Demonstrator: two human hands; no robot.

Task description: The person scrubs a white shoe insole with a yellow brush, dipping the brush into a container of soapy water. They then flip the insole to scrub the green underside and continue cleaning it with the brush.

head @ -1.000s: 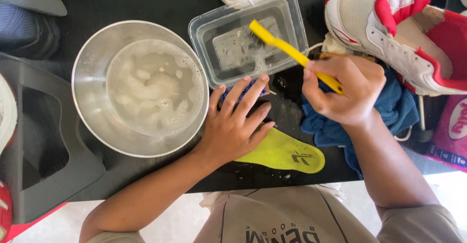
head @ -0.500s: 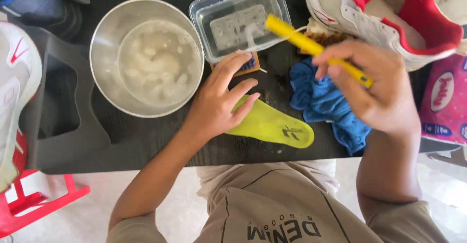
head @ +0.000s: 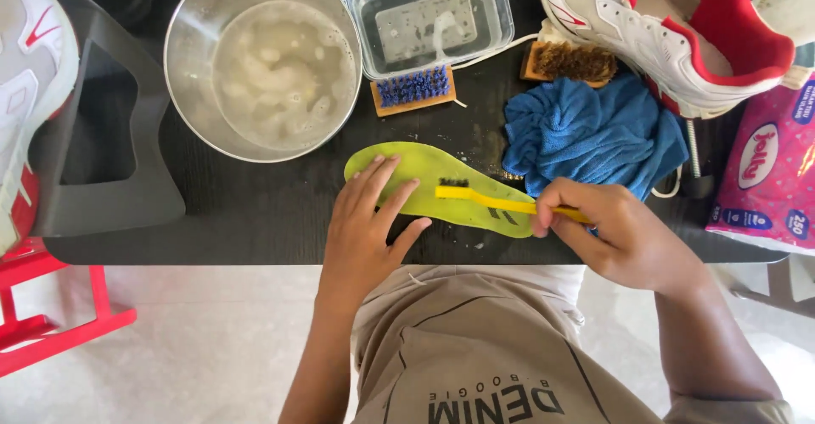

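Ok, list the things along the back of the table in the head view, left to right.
Steel bowl → clear tub → brown brush → white-and-red shoe. The blue brush sits below the tub, so I left it out.

Your flat lime-green foam shoe insole (head: 424,174) lies lengthwise along the near edge of the black table, toe end left. Your slim yellow plastic brush (head: 484,198) lies across its middle, bristles down, handle pointing right.

Black tabletop (head: 255,220) over pale tiled floor (head: 187,348), red stool frame (head: 51,322) at left.
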